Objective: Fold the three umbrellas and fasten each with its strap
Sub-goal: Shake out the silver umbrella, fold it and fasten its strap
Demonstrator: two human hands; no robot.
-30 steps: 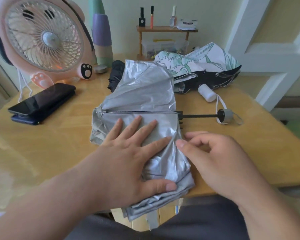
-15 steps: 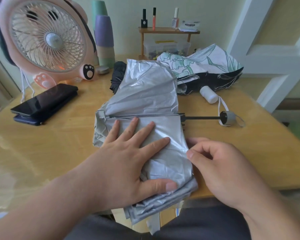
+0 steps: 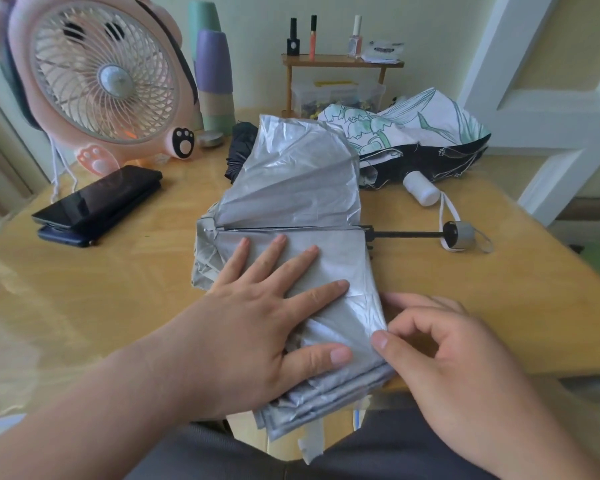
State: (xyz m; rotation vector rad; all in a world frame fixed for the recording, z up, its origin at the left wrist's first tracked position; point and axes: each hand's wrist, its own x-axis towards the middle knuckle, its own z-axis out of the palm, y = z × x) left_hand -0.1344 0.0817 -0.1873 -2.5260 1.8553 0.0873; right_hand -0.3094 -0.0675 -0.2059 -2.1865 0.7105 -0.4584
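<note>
- Head view showed a pale wooden table (image 3: 118,289) crowded at its far side: a pink cat-shaped desk fan (image 3: 101,77), a stack of pastel cups (image 3: 213,77), two dark phones (image 3: 97,202) lying one on the other, and a small wooden shelf (image 3: 340,60) carrying three little cosmetic bottles (image 3: 355,32).
- The silver fabric umbrella (image 3: 291,181) lay in the middle of the table, partly hiding a bundled black umbrella (image 3: 239,147) behind it; a white floral umbrella with black lining (image 3: 413,119) lay behind it to the right.
- The silver one's thin black shaft (image 3: 406,234) ran left to right, its grey handle (image 3: 459,235) pointing right; the canopy spread away from and towards the person, its near edge hanging over the table edge.
- Three umbrellas in all, none fastened.
- The left hand (image 3: 253,327) lay flat, fingers spread, pressing the near half of the canopy.
- The right hand (image 3: 458,362) had curled fingers, its thumb and fingertips pinching the canopy's right edge.
</note>
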